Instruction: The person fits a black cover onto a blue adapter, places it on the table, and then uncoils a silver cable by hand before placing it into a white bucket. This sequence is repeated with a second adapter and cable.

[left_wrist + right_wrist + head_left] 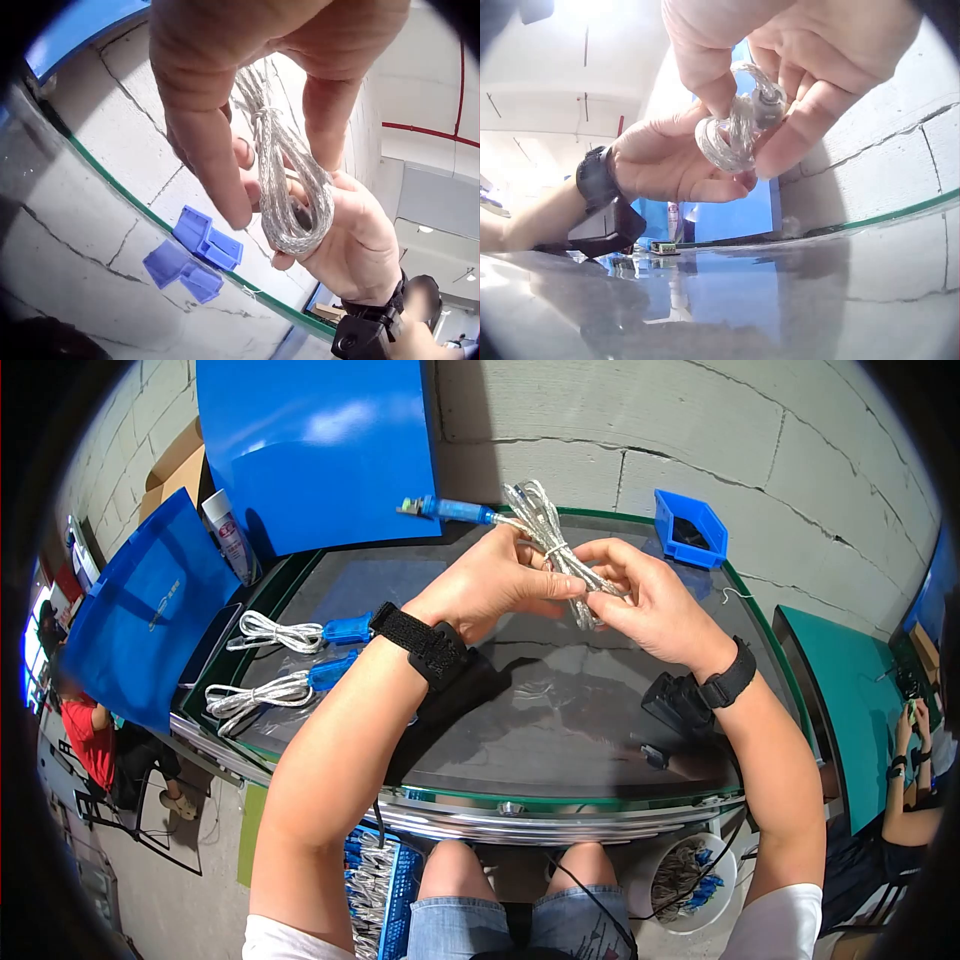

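Observation:
Above the dark glossy table (470,760), both hands hold one coiled silvery cable (545,525) tied near its middle. The left hand (490,580) grips the bundle, its thumb across the coils; a blue connector (455,510) sticks out to the left beyond it. The right hand (650,600) pinches the lower right end of the coil. In the left wrist view the tie and the looped end of the cable (296,217) show between the hands. The right wrist view shows the right hand's (817,60) thumb and fingers round the loops and a round metal end (769,109).
Two coiled cables (280,632) with blue connectors (348,630) lie at the table's left. A blue bin (690,530) stands at the back right, a spray can (228,530) at the back left. Below are a blue basket (405,880) and a white bucket (725,890) of cables.

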